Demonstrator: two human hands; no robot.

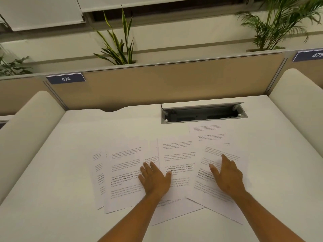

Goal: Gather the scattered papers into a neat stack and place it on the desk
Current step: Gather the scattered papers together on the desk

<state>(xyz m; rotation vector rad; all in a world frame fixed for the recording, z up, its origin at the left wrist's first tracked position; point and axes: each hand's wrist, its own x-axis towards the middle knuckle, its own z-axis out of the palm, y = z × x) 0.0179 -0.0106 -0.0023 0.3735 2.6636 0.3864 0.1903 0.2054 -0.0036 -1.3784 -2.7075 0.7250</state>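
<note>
White desk, scattered papers beneath both flat, unclenched hands' grip.

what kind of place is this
Probably a shared office or library study area: numbered desk signs such as 474, tan divider panels between white desks, and a built-in cable tray.

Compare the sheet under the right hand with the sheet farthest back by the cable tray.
The sheet under the right hand lies skewed, turned clockwise; the sheet farthest back lies nearly square to the desk. The right-hand sheet lies on top and shows whole; the back sheet's lower part is covered. The near one is pinned by a flat palm; the far one is untouched. Both are white printed pages.
</note>
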